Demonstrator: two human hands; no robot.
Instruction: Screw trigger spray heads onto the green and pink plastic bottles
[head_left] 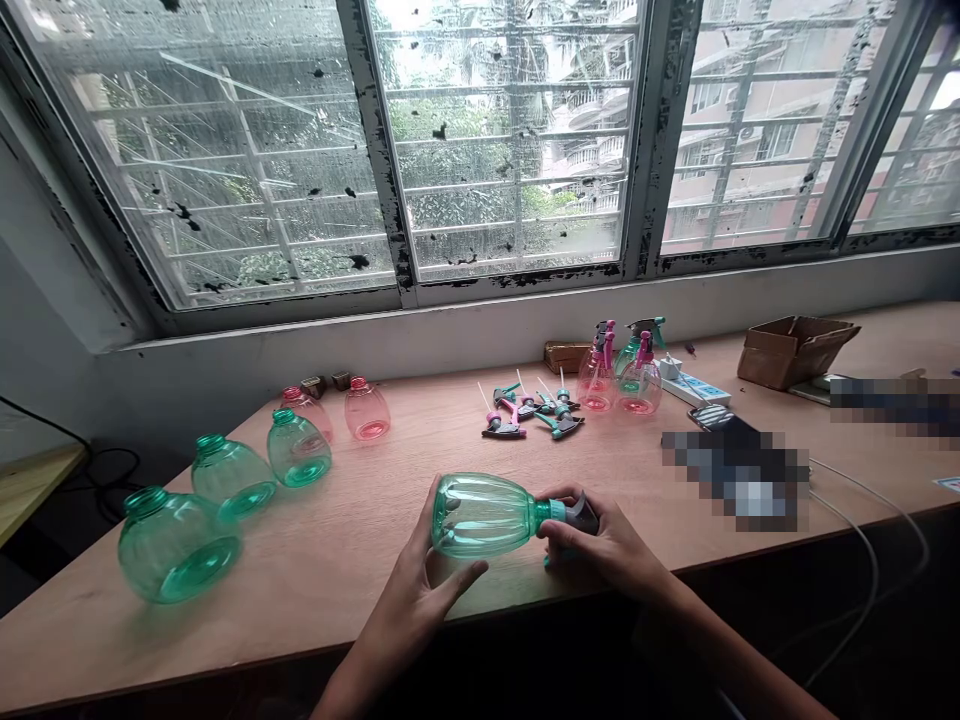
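Note:
A green see-through plastic bottle (484,514) lies on its side just above the front edge of the wooden table (337,540). My left hand (420,590) cups its round body from below, fingers wrapped round it. My right hand (600,545) is closed on the grey spray head (579,512) at the bottle's neck.
Three capless green bottles (225,480) and two pink ones (366,410) lie at the left. Loose spray heads (532,410) lie mid-table, with three finished spray bottles (626,375) behind them. A power strip (694,388) and a cardboard box (795,350) sit at the right, under the window.

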